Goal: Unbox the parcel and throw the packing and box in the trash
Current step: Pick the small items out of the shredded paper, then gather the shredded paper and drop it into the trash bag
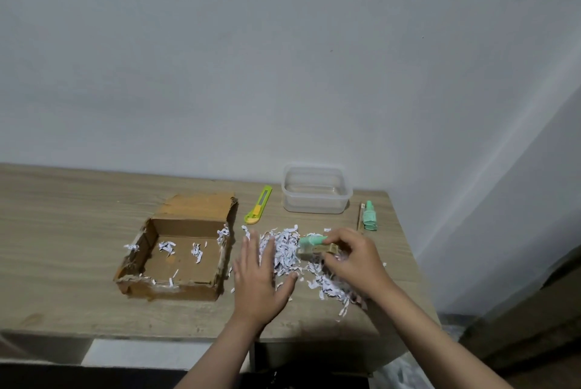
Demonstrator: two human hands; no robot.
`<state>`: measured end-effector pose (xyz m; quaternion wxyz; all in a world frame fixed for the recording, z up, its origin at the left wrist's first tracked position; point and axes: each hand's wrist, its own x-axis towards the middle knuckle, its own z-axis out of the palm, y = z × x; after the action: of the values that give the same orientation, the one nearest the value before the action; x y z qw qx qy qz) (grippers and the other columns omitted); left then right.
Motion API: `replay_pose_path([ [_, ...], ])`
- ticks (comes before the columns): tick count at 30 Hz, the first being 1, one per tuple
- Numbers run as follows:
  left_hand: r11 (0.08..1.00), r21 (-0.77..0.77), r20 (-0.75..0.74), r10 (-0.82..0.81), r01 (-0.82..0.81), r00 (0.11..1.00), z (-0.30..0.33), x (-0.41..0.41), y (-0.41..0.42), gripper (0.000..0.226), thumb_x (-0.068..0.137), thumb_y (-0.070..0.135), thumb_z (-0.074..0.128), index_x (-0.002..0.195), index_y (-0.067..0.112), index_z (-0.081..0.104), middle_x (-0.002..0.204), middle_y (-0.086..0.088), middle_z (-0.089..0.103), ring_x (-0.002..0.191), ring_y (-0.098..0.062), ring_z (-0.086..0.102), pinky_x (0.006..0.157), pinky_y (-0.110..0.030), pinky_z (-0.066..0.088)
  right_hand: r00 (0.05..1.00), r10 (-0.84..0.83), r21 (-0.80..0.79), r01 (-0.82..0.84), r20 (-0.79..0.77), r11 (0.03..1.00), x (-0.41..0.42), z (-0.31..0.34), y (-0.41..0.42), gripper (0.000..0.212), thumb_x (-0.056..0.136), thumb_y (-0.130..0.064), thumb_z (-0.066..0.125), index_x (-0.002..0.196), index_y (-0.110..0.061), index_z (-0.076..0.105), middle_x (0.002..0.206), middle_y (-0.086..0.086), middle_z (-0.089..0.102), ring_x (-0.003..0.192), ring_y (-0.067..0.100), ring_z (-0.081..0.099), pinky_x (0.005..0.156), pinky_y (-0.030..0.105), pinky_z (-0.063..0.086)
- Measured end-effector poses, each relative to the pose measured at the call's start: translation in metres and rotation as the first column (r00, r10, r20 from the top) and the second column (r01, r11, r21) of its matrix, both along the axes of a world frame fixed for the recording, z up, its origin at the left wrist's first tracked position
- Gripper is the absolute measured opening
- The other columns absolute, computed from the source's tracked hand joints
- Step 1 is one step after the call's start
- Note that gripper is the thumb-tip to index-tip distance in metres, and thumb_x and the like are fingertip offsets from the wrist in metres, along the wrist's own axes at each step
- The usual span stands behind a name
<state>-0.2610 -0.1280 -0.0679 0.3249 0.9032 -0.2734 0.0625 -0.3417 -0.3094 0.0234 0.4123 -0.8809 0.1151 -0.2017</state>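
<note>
1. The open brown cardboard box [176, 258] sits on the light wood-grain table [63, 231], its flap folded back toward the wall, with only a few white scraps left on its floor.
2. Just right of the box lies a loose heap of shredded white paper packing [284, 250], spreading toward the table's front right edge.
3. The left hand [259, 275] lies flat, fingers spread wide, palm down on the left edge of the heap, gripping nothing.
4. The right hand [352, 258] is curled over the heap, fingers pinched around a small mint-green capped item with a tan body [316, 245], lifted just clear of the shreds.
5. Behind the heap, a yellow-green utility knife [259, 205] lies beside the box flap.
6. An empty clear plastic container [316, 189] stands near the wall.
7. A second mint-green small bottle [369, 217] lies beside a thin wooden stick [359, 215] at the right edge.
</note>
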Motion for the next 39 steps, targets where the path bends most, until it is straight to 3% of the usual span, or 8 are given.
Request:
replay_pose_path([
  [7, 0.995, 0.090, -0.078, -0.040, 0.047, 0.996, -0.012, 0.006, 0.007, 0.084, 0.079, 0.074, 0.036, 0.147, 0.026, 0.021, 0.157, -0.005, 0.014, 0.145, -0.024, 0.008, 0.115, -0.043, 0.018, 0.981, -0.170, 0.272, 0.139, 0.094, 0.952, -0.009, 0.006, -0.044, 0.024, 0.066, 0.010, 0.073, 0.070, -0.010, 0.061, 0.093, 0.005, 0.065, 0.090, 0.010, 0.066, 0.072, 0.015, 0.055],
  [11, 0.988, 0.098, -0.036, -0.115, 0.118, 0.993, -0.012, 0.007, 0.005, 0.079, 0.081, 0.071, 0.038, 0.146, 0.028, 0.024, 0.155, 0.001, 0.022, 0.143, -0.020, 0.018, 0.112, -0.042, 0.022, 0.910, -0.373, 0.222, 0.331, 0.179, 0.917, -0.010, -0.001, -0.072, 0.029, 0.064, 0.006, 0.074, 0.062, -0.016, 0.056, 0.086, 0.002, 0.061, 0.084, 0.008, 0.061, 0.065, 0.009, 0.049],
  [15, 0.986, 0.143, -0.038, -0.081, 0.086, 0.996, -0.013, 0.009, 0.003, 0.077, 0.081, 0.072, 0.036, 0.146, 0.030, 0.023, 0.152, 0.003, 0.027, 0.142, -0.018, 0.020, 0.114, -0.051, 0.007, 0.841, -0.503, 0.164, 0.478, 0.198, 0.863, -0.005, -0.013, -0.099, 0.022, 0.063, 0.002, 0.073, 0.061, -0.011, 0.056, 0.083, 0.006, 0.059, 0.076, 0.014, 0.057, 0.067, 0.020, 0.047],
  [19, 0.985, 0.157, -0.045, -0.062, 0.068, 0.997, -0.014, 0.010, 0.002, 0.076, 0.081, 0.071, 0.038, 0.145, 0.033, 0.022, 0.150, 0.004, 0.031, 0.141, -0.018, 0.022, 0.114, -0.050, 0.005, 0.767, -0.610, 0.154, 0.590, 0.199, 0.792, 0.003, -0.028, -0.122, 0.018, 0.064, -0.001, 0.073, 0.061, -0.009, 0.057, 0.081, 0.008, 0.058, 0.069, 0.015, 0.051, 0.061, 0.006, 0.036],
  [22, 0.986, 0.155, -0.056, -0.051, 0.059, 0.997, -0.012, 0.009, 0.002, 0.075, 0.082, 0.071, 0.038, 0.145, 0.035, 0.021, 0.150, 0.006, 0.030, 0.141, -0.016, 0.022, 0.114, -0.050, 0.003, 0.733, -0.666, 0.167, 0.645, 0.140, 0.745, 0.008, -0.045, -0.135, 0.016, 0.066, -0.005, 0.072, 0.063, -0.007, 0.057, 0.080, 0.006, 0.056, 0.072, 0.019, 0.052, 0.064, 0.021, 0.038],
  [27, 0.984, 0.173, -0.062, -0.038, 0.048, 0.997, -0.007, 0.006, 0.001, 0.073, 0.081, 0.072, 0.035, 0.145, 0.042, 0.015, 0.152, 0.010, 0.024, 0.142, -0.012, 0.017, 0.113, -0.052, -0.005, 0.756, -0.655, 0.098, 0.653, -0.017, 0.751, 0.010, -0.076, -0.135, 0.020, 0.069, -0.011, 0.073, 0.061, -0.005, 0.056, 0.080, 0.009, 0.058, 0.068, 0.020, 0.050, 0.064, 0.027, 0.036],
  [33, 0.982, 0.182, 0.018, -0.050, 0.046, 0.999, -0.004, 0.002, 0.001, 0.072, 0.082, 0.070, 0.041, 0.143, 0.052, 0.007, 0.158, 0.006, -0.013, 0.144, -0.015, 0.005, 0.107, -0.055, -0.012, 0.807, -0.590, 0.070, 0.590, -0.024, 0.805, 0.005, -0.083, -0.128, 0.018, 0.078, -0.016, 0.071, 0.077, -0.006, 0.057, 0.097, 0.012, 0.051, 0.078, 0.021, 0.051, 0.074, 0.028, 0.040],
  [39, 0.995, 0.072, 0.041, 0.073, -0.076, 0.996, 0.001, -0.002, 0.005, 0.080, 0.079, 0.076, 0.031, 0.145, 0.032, 0.026, 0.159, -0.005, 0.004, 0.145, -0.022, 0.005, 0.108, -0.056, -0.003, 0.829, -0.557, 0.160, 0.545, 0.040, 0.823, -0.024, -0.073, -0.089, 0.016, 0.086, -0.019, 0.063, 0.098, -0.010, 0.059, 0.108, 0.008, 0.051, 0.092, 0.015, 0.053, 0.084, 0.028, 0.042],
])
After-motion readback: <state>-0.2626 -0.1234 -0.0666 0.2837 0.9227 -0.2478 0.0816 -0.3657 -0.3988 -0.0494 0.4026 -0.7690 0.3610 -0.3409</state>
